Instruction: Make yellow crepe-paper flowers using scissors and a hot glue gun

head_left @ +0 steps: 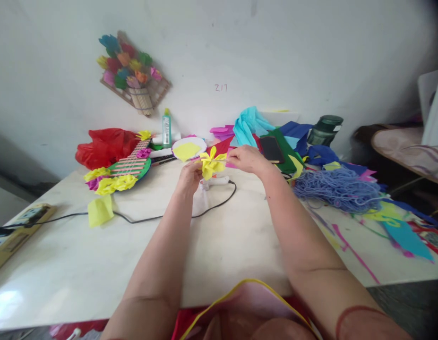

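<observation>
I had the yellow paper flower (213, 164) above the table (226, 255), between both hands. My left hand (192, 174) was pinched closed on one side; my right hand (247, 159) seemed to pinch the opposite edge, though its fingertips were unclear to me. I judged the shaping mostly done. Similar flowers already sat on the guitar-shaped craft (131, 169); this one was apart, and one yellow sheet (100, 211) lay unshaped. The petals looked bright, pointed and slightly crumpled.

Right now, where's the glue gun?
In the head view, the glue gun lies near the middle of the table, just below the yellow flower and right of the left hand.
</observation>
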The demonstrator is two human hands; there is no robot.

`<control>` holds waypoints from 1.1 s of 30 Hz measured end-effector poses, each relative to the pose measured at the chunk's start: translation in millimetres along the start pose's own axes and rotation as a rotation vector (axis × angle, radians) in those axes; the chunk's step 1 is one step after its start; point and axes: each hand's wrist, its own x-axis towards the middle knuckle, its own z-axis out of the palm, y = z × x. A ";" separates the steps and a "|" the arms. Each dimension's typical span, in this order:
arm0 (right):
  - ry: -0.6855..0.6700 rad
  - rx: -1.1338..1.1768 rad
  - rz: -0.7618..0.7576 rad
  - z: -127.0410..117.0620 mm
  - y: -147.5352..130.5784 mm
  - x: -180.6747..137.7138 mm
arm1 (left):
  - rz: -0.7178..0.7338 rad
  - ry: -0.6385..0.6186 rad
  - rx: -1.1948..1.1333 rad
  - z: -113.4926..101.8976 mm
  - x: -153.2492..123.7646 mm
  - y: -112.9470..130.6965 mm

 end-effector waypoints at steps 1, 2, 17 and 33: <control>0.001 0.015 -0.003 -0.6 0.4 -0.7 | 0.004 0.001 -0.003 0.1 -0.5 -0.2; 0.003 0.031 -0.006 -1.0 1.0 -1.3 | 0.008 0.003 -0.006 0.2 -1.1 -0.4; 0.050 0.363 0.093 -3.8 25.6 -1.4 | -0.081 0.145 -0.076 15.3 2.4 -2.9; 0.098 0.770 0.353 25.5 18.5 15.1 | 0.059 -0.027 0.025 25.5 -13.8 -12.1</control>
